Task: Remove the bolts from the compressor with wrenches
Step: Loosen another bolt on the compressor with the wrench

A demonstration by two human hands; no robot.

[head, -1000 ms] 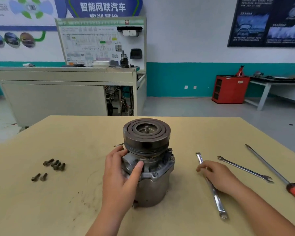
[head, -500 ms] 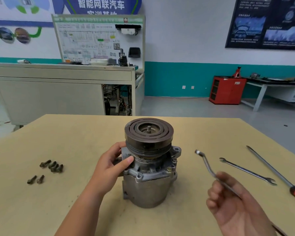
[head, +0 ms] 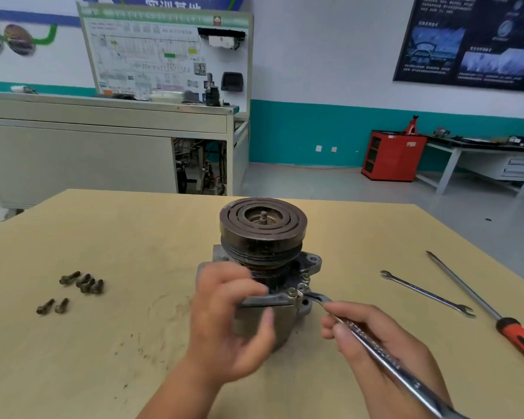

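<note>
Six loose bolts (head: 87, 282) lie on the table (head: 133, 237) at far left, well apart from the work. Next, the left hand (head: 227, 316) curls over the flange of the compressor (head: 263, 234), standing upright mid-table. The grasp is blurred and looks light, so the body could twist or tip under torque. The right hand (head: 400, 343) clasps the wrench (head: 387, 359), its head at a flange bolt (head: 291, 292). I cannot tell whether it is seated, and a half-seated head could slip and round the bolt. A spare wrench (head: 427, 294) and a screwdriver (head: 481, 304) lie furthest right.
</note>
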